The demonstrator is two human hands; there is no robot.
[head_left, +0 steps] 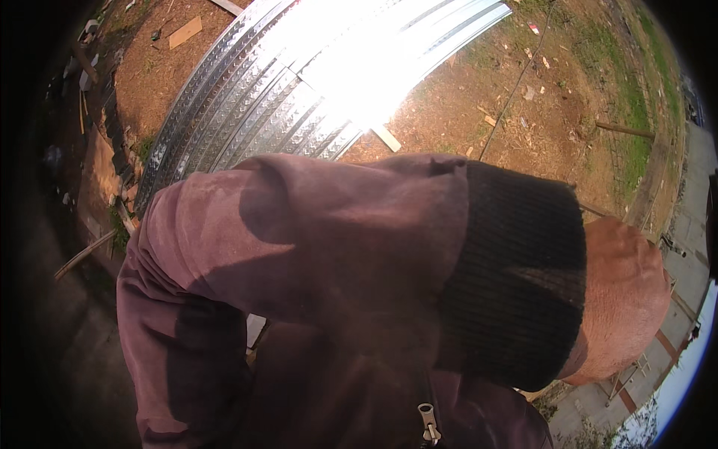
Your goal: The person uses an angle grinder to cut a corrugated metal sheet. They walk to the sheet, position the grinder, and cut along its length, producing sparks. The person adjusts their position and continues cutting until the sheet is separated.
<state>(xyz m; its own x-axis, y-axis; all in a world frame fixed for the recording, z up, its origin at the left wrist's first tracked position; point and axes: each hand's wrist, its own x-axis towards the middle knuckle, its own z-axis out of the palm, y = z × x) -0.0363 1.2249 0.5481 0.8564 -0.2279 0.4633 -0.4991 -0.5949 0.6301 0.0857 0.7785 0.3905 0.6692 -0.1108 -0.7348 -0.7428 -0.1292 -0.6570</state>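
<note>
My left arm crosses close in front of me from left to right, bent at the elbow, in a plum-coloured jacket sleeve (321,224) with a black ribbed cuff (516,277). Beyond the cuff, the back of my left hand (624,299) shows at the far right. Its fingers are turned out of sight, so whether it holds anything is hidden. My right hand is not in view. Below the forearm, a metal zip pull (428,423) hangs on the jacket front. Past the arm lie long ribbed metal sheets (247,112), well away from the hand.
Sun glare whites out much of the sheets. A short wood piece (386,138) lies by their near end, and a flat board (185,33) rests on the brown dirt at the far left. Grass (632,142) and a long timber (649,183) run along the right.
</note>
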